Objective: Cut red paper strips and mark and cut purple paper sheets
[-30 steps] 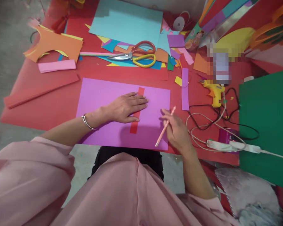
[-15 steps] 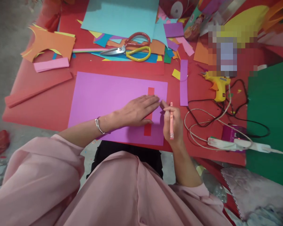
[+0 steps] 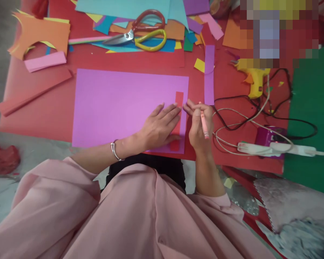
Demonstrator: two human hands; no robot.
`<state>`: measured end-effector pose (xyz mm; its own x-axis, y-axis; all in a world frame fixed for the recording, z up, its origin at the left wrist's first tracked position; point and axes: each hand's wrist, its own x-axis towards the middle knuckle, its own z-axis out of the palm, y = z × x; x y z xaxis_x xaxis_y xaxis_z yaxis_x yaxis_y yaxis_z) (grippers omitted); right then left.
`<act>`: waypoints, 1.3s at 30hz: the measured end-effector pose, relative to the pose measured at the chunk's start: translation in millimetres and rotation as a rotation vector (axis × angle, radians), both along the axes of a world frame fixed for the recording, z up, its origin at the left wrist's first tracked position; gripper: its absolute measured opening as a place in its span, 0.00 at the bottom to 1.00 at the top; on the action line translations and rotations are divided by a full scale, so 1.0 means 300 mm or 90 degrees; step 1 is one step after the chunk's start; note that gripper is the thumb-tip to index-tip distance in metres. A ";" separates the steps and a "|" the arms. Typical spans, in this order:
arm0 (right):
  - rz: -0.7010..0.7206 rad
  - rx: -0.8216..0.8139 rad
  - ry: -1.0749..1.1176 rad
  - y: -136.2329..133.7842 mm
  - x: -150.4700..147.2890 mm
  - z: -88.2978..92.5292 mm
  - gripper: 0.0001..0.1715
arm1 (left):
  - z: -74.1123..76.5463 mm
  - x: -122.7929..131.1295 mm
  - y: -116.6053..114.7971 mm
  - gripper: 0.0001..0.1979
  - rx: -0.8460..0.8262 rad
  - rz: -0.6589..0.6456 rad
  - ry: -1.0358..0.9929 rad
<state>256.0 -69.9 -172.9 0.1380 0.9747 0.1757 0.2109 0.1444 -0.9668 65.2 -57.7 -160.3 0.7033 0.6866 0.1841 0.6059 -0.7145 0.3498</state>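
Note:
A purple sheet of paper [image 3: 118,104] lies flat on the red-covered table in front of me. Near its right edge lies a narrow red paper strip [image 3: 179,99], roughly parallel to that edge. My left hand [image 3: 159,126] rests flat with fingers stretched, its fingertips and thumb across the strip. Just beyond the sheet's right edge is my right hand [image 3: 201,120], its fingers bent and a pink pencil [image 3: 204,126] held in it. The fingertips of this hand come close to the strip and the sheet's edge. The pencil's tip is hidden.
Large scissors [image 3: 136,36] lie on paper scraps behind the sheet. An orange cut-out [image 3: 47,32] and a folded red strip [image 3: 35,93] are at left. To the right are a purple strip [image 3: 209,75], a yellow glue gun [image 3: 255,79], tangled cords and a white power connector [image 3: 275,148].
The red strip has shifted right, closer to the sheet's edge, with my left hand on it. In my right hand the pencil has tilted. The whole view has shifted slightly.

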 end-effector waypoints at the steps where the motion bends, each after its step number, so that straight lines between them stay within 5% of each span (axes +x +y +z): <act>1: 0.004 -0.001 -0.001 0.000 0.001 0.002 0.18 | -0.004 0.006 -0.009 0.31 -0.008 0.002 -0.006; 19: 0.040 0.042 -0.038 0.015 0.020 -0.032 0.15 | -0.010 0.011 -0.039 0.35 -0.057 0.021 -0.021; 39: 0.035 0.033 -0.048 0.032 0.020 -0.066 0.23 | -0.015 0.011 -0.034 0.38 -0.055 0.009 -0.008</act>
